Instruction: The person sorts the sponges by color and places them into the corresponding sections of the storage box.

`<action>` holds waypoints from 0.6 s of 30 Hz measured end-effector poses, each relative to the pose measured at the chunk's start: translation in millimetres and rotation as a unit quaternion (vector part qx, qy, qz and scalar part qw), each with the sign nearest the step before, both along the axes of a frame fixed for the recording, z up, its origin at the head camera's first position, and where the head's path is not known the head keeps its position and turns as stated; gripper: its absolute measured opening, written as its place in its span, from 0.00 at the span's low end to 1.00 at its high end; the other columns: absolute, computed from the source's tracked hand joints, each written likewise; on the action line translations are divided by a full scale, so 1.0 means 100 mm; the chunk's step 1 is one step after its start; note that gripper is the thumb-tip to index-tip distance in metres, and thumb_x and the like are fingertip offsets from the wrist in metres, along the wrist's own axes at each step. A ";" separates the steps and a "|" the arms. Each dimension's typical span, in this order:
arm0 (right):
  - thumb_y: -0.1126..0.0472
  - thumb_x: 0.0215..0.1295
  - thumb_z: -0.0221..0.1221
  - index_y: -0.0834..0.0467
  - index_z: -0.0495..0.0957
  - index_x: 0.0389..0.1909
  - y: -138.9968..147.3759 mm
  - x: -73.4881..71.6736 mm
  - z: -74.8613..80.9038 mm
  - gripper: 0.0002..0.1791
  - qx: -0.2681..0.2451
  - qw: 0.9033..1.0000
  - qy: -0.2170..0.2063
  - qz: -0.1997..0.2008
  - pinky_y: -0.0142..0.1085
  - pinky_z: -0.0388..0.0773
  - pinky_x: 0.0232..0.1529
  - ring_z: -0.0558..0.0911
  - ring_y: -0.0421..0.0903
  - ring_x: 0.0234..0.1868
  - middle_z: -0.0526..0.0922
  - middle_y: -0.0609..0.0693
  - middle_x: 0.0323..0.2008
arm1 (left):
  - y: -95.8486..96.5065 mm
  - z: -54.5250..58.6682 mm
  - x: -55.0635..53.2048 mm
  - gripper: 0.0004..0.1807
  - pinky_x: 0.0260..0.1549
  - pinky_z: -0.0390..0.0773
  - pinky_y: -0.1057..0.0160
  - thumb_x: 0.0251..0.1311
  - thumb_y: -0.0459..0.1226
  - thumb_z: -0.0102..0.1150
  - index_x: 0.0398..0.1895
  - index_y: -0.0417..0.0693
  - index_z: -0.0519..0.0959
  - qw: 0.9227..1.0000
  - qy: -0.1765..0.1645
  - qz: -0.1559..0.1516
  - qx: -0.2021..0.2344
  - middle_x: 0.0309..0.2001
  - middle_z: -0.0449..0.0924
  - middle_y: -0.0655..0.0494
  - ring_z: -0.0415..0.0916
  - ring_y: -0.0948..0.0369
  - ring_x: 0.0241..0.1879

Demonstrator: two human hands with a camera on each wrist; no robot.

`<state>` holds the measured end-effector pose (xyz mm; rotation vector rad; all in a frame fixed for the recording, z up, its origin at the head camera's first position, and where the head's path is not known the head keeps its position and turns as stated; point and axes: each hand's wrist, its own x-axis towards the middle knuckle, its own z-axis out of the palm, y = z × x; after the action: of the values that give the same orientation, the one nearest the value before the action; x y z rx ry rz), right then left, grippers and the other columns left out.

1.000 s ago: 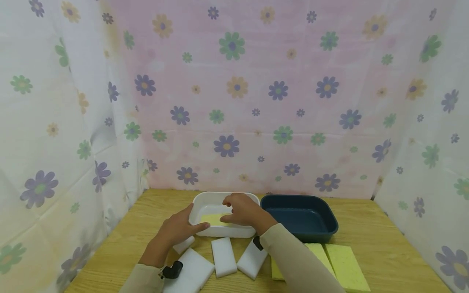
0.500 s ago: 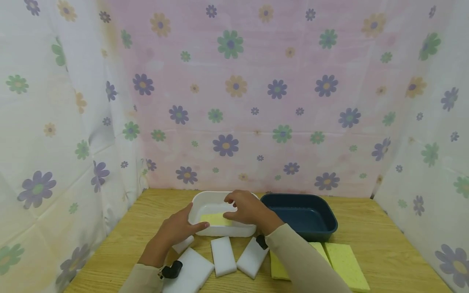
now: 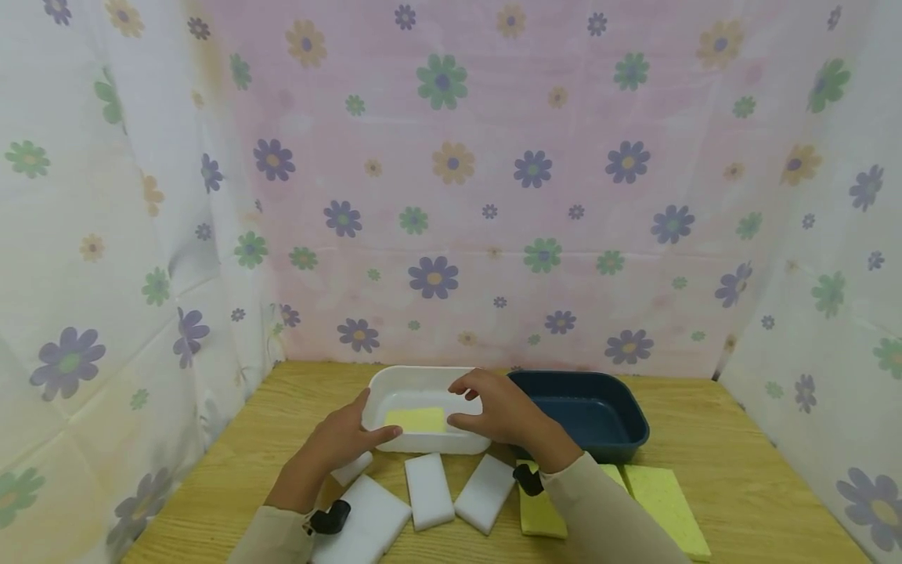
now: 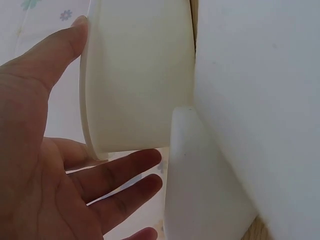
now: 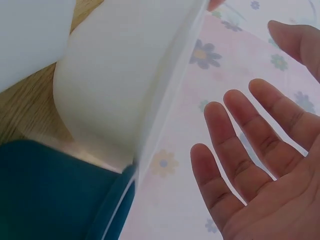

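A white tub [image 3: 431,444] holds a flat yellow sponge [image 3: 416,420] on its floor. My left hand [image 3: 341,429] rests against the tub's left end, thumb at the front rim and fingers along the outside; the left wrist view shows those fingers spread fairly straight beside the tub wall [image 4: 140,75]. Over the tub's right end is my right hand [image 3: 500,407], its fingers apart and nothing between them. In the right wrist view the fingers [image 5: 232,145] stand clear of the rim.
A dark blue tub [image 3: 620,452] stands right beside the white one. In front lie several white foam blocks [image 3: 430,492], one partly under the left wrist. Several yellow sponges [image 3: 665,505] lie at the front right, partly behind the right sleeve. Flowered cloth [image 3: 451,235] surrounds the table.
My right hand has drawn back to the right, away from the yellow sponge inside the white tub, exposing more of it. The left hand stays at the tub's left end.
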<state>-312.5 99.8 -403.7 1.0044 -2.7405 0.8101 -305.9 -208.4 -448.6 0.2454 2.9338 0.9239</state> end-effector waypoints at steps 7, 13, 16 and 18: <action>0.43 0.68 0.68 0.48 0.81 0.59 0.17 0.16 0.00 0.23 -0.045 0.999 0.016 0.010 0.44 0.82 0.52 0.84 0.48 0.53 0.83 0.45 0.55 | -0.02 0.01 0.01 0.65 0.58 0.76 0.35 0.58 0.71 0.62 0.84 0.40 0.45 1.000 -0.013 -0.003 -0.004 0.60 0.81 0.36 0.81 0.41 0.58; 0.44 0.66 0.69 0.46 0.81 0.60 0.36 0.31 0.00 0.24 -0.060 0.998 0.033 0.013 0.45 0.84 0.50 0.83 0.44 0.52 0.82 0.41 0.55 | -0.05 -0.01 -0.02 0.65 0.57 0.76 0.36 0.58 0.72 0.61 0.84 0.42 0.45 1.000 -0.014 0.001 -0.017 0.56 0.84 0.40 0.82 0.44 0.57; 0.42 0.65 0.70 0.45 0.81 0.59 0.48 0.40 -0.02 0.25 -0.060 0.997 0.047 -0.006 0.46 0.84 0.51 0.83 0.43 0.51 0.82 0.39 0.54 | -0.05 -0.02 -0.03 0.66 0.58 0.76 0.36 0.57 0.72 0.60 0.85 0.43 0.44 1.000 -0.017 -0.005 -0.009 0.57 0.84 0.40 0.81 0.43 0.58; 0.42 0.64 0.70 0.44 0.81 0.59 0.55 0.46 -0.03 0.25 -0.061 0.997 0.052 -0.019 0.46 0.83 0.51 0.84 0.44 0.52 0.81 0.38 0.54 | -0.04 -0.02 -0.03 0.66 0.58 0.76 0.36 0.57 0.72 0.61 0.85 0.43 0.44 1.000 -0.017 -0.006 -0.009 0.58 0.83 0.38 0.81 0.42 0.58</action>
<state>-266.6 154.7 -407.0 0.9414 -2.5811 0.8815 -308.5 -212.9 -450.8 0.2421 2.9049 0.8913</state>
